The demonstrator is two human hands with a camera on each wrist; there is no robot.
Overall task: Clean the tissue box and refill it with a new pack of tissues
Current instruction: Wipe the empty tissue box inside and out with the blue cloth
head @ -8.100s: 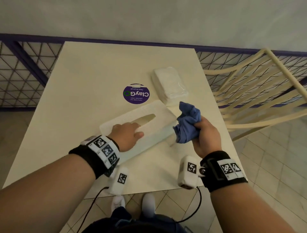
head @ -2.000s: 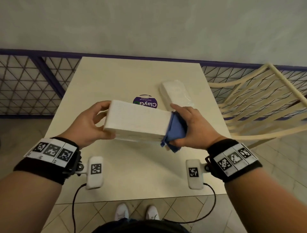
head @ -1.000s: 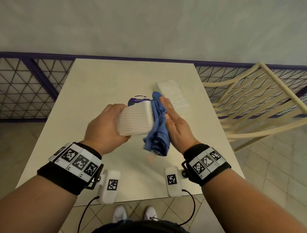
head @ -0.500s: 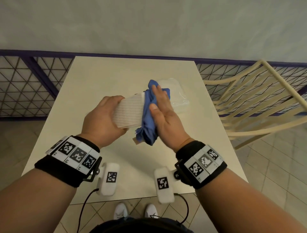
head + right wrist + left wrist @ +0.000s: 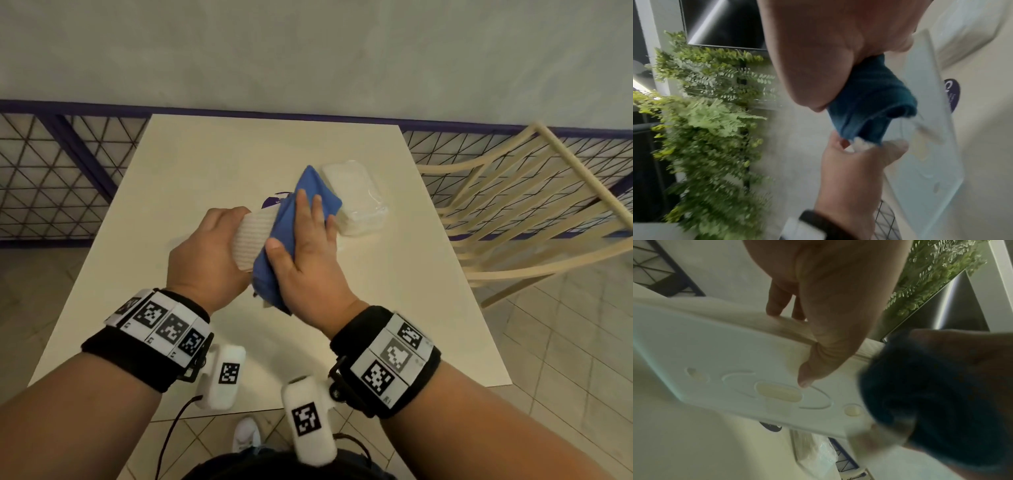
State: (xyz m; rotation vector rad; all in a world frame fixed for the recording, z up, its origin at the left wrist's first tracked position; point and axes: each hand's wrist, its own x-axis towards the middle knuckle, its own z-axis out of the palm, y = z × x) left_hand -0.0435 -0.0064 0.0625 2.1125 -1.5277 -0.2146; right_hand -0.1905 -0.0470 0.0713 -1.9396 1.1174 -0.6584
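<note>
- Left of centre, above the table (image 5: 205, 164): left hand (image 5: 205, 253) wrapped round the near short end of the tissue box (image 5: 251, 240) from nine o'clock. Thumb pressed flat on the underside in the left wrist view (image 5: 735, 361), fingers hooked over the opposite edge. A firm clamp, not a fingertip pinch.
- Just right of that hand: box lifted clear of the tabletop and seemingly turned on its side, ribbed end face toward the body. Long axis from six to twelve o'clock, pointing away from the chest. Purple sticker (image 5: 272, 202) partly hidden behind it.
- Against the box's three o'clock face: blue cloth (image 5: 291, 219), sandwiched between box and palm. One corner poking out at twelve, a bunched tail hanging at six.
- Over the cloth: right hand (image 5: 305, 260) laid flat, fingers straight and pointing to twelve, thumb splayed toward nine. Pressing, gripping nothing.
- Probably wiping that side face. Best stroked along the long axis, twelve to six, with the left clamp pushing back from nine so the box cannot swing.
- At two o'clock from the hands: new pack of tissues (image 5: 356, 198), flat on the table in clear wrap, long side roughly twelve to six. Nearer the right hand, so likely the one to fetch it once the cloth is put down.
- Farther out at three o'clock, past the table edge: cream chair (image 5: 513, 205), apart from the work.
</note>
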